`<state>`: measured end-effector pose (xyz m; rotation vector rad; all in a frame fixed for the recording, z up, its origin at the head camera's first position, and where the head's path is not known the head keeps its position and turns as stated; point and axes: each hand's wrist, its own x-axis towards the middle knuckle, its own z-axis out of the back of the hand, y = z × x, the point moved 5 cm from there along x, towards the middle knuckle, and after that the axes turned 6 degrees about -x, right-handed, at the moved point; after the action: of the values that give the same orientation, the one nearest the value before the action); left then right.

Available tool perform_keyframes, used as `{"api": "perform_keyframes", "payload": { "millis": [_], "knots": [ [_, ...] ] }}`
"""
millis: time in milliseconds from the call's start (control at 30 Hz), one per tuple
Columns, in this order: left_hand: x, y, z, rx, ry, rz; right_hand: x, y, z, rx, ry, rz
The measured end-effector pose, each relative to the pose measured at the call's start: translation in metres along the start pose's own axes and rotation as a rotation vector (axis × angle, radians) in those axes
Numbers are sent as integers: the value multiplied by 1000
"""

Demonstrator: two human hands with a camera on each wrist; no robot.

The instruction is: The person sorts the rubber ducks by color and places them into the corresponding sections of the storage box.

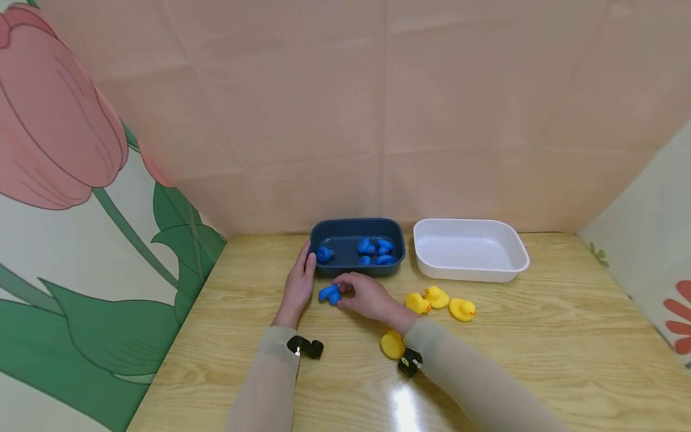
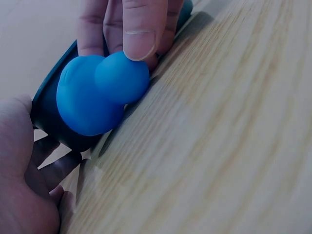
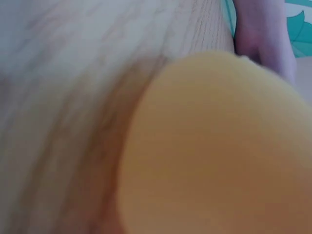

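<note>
My right hand [image 1: 369,297] pinches a blue rubber duck [image 1: 330,294] just in front of the dark blue tray [image 1: 356,271]. The left wrist view shows the thumb on the small round part of the blue duck [image 2: 90,97], with the other fingers partly hidden behind. My left hand [image 1: 299,285] lies along the tray's left side, fingers fairly straight against its wall. Inside that tray are several blue ducks [image 1: 364,246], one of them apart at the left end. A yellow rubber duck [image 3: 214,146] fills much of the right wrist view, blurred and close.
A white tray [image 1: 472,273] stands right of the dark one. Between it and my right forearm lie three yellow ducks [image 1: 462,309]; another yellow duck [image 1: 392,345] is beside the right wrist, partly covered. Behind the wooden table [image 1: 567,336] hangs a pinkish cloth [image 1: 432,120].
</note>
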<state>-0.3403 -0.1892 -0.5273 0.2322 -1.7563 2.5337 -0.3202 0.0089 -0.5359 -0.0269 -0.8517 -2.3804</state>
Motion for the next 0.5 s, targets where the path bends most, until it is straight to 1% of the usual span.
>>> {"api": "perform_keyframes", "payload": {
  "millis": [67,133,233,300,500],
  "knots": [
    [0,-1,0,0,2,0,0,-8,-4,-17,-15,30],
    [0,-1,0,4,5,-2,-3,3,4,-11,6,-5],
    [0,-2,0,4,6,-6,-7,15,12,-10,13,-32],
    [-1,-2,0,-1,5,-10,-9,27,19,-14,30,-82],
    [-1,-1,0,0,2,-18,-13,29,22,-70,15,-142]
  ]
}}
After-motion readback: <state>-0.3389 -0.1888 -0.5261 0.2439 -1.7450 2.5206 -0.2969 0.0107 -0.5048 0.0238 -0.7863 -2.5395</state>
